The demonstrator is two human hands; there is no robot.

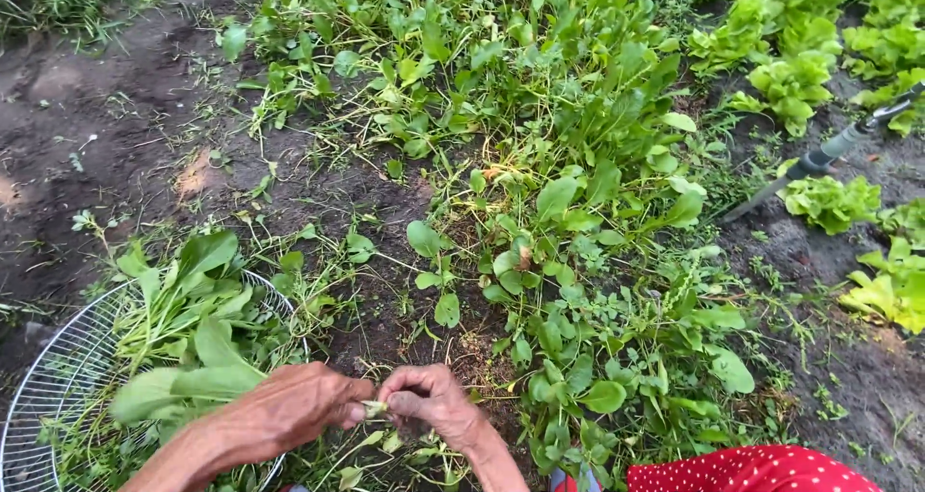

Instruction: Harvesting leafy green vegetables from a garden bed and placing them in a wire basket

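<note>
My left hand [289, 410] holds a bunch of green leafy stems [178, 386] by its base, with the leaves pointing left over a round white wire basket [48, 396]. My right hand [434, 400] meets it at the stem end [374, 410], fingers pinched on the cut base. Both hands hover low over dark soil, just right of the basket, which holds more picked greens [198, 304].
A dense bed of leafy green plants [568, 193] grows ahead and to the right. Paler lettuce-like plants [829, 203] stand at far right, beside a grey pipe or tool handle [819, 159]. Bare dark soil [106, 135] lies at left. Red dotted cloth [752, 471] shows at bottom right.
</note>
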